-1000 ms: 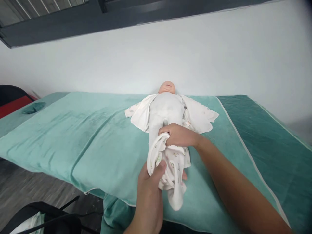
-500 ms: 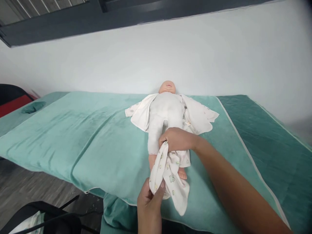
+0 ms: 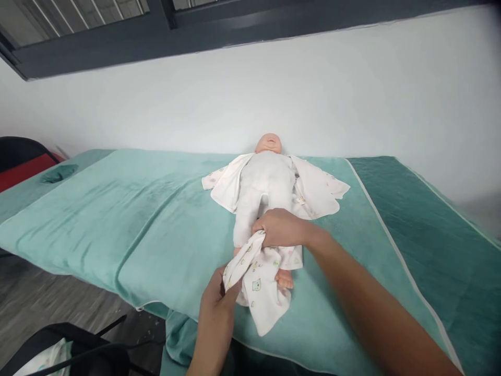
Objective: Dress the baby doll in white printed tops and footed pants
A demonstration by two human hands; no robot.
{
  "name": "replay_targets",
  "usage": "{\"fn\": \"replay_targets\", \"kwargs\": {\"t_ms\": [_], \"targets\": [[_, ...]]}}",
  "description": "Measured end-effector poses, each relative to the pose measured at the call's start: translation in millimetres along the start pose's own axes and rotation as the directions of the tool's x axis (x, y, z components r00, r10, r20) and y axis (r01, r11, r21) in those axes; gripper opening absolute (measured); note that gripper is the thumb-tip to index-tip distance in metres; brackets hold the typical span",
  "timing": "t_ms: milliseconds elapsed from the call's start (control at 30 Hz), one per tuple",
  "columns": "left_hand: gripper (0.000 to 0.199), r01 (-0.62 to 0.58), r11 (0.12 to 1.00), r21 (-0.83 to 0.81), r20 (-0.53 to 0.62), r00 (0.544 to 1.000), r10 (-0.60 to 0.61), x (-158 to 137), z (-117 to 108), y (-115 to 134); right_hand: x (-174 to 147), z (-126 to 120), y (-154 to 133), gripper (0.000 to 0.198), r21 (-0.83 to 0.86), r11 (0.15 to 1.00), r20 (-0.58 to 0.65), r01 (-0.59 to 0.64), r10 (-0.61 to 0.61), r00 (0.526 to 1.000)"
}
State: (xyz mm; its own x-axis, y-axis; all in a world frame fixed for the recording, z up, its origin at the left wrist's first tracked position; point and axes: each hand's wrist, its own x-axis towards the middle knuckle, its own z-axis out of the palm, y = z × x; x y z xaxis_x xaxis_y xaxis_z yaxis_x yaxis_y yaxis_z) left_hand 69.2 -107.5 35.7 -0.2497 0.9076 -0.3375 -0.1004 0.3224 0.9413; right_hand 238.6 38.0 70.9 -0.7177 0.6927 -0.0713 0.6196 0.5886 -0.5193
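A baby doll (image 3: pixel 266 175) with a white cloth body lies on its back, feet towards me. White baby pants (image 3: pixel 270 292) with a small animal print are around its leg on the right of the picture, and a bare foot (image 3: pixel 284 279) sticks out of that cuff. My left hand (image 3: pixel 219 300) is closed on the gathered lower part of the pants, thumb on top. My right hand (image 3: pixel 279 227) grips their upper edge between the doll's legs. The doll's other foot is hidden behind the cloth and my left hand. An open white jacket (image 3: pixel 319 188) spreads out under the doll's upper body.
The padded bed has a green cover (image 3: pixel 164 209) and a face hole (image 3: pixel 58 174) at its left end. A white wall (image 3: pixel 235 99) stands behind it, below a dark window frame (image 3: pixel 117 49). A black chair or bag (image 3: pixel 74 344) is at the lower left.
My left hand has moved left and slightly up, drawing the pants' fabric towards the doll's leg on the left. My right hand has shifted slightly left, still gripping the edge.
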Motion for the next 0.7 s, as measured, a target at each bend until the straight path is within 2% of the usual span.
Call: {"fn": "replay_targets", "kwargs": {"t_ms": [67, 133, 233, 333, 433, 500, 700], "targets": [[0.028, 0.054, 0.995, -0.089, 0.057, 0.997, -0.049, 1, 4, 5, -1, -1, 1, 0.012, 0.039, 0.999, -0.004, 0.023, -0.023, 1.000], [0.037, 0.123, 0.960, -0.253, 0.144, 0.986, -0.089, 3, 8, 8, -2, -3, 1, 0.017, 0.103, 0.994, -0.027, 0.032, -0.030, 0.999], [0.052, 0.173, 0.874, -0.454, 0.224, 0.972, -0.076, 7, 13, 7, -3, -5, -1, 0.022, 0.195, 0.981, -0.040, 0.004, 0.004, 0.999], [0.055, 0.217, 0.811, -0.544, 0.273, 0.959, -0.074, 13, 12, -2, -3, -5, -3, 0.023, 0.255, 0.967, -0.039, -0.004, 0.014, 0.999], [0.054, 0.264, 0.779, -0.568, 0.294, 0.950, -0.108, 20, 9, -10, -4, -6, -3, 0.024, 0.282, 0.959, -0.041, 0.009, 0.003, 0.999], [0.052, 0.253, 0.796, -0.550, 0.293, 0.951, -0.100, 26, 7, -12, -4, -6, -1, 0.021, 0.301, 0.954, -0.029, 0.012, -0.003, 1.000], [0.032, 0.044, 0.927, -0.372, 0.224, 0.974, 0.044, 48, 2, -3, -5, -7, 6, 0.019, 0.393, 0.919, -0.005, 0.017, -0.016, 1.000]]}}
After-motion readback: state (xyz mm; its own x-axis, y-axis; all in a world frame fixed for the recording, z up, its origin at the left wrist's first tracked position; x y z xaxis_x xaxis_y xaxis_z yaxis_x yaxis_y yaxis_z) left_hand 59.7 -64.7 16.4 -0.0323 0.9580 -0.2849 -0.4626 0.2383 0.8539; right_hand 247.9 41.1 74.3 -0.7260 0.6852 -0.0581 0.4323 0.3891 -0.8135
